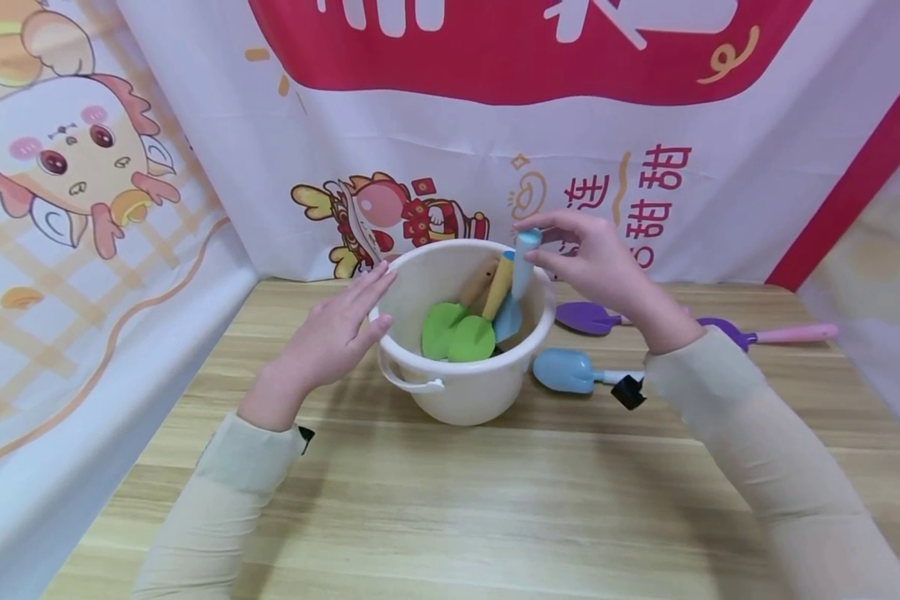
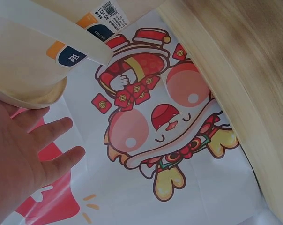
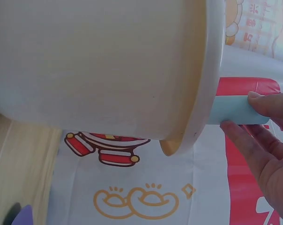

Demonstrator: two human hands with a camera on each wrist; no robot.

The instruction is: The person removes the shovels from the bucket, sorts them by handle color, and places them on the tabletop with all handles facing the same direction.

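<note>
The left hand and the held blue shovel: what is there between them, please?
In the head view, part of the white bucket lies between them, with two green shovels inside.

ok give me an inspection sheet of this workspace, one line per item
surface: wood-grain tabletop, with shadows from both arms
job's things: pale bucket standing upright, with two green-bladed shovels inside; held blue shovel, its blade in the bucket; another blue shovel and two purple-bladed shovels lying on the tabletop to the bucket's right, partly hidden by the right arm
clutter: nothing seen
hands: left hand at the bucket's rim, fingers extended; right hand pinches the held blue shovel's handle
cables: nothing seen
surroundings: printed cloth backdrop behind the tabletop and along the left side, with cartoon figures and lettering
</note>
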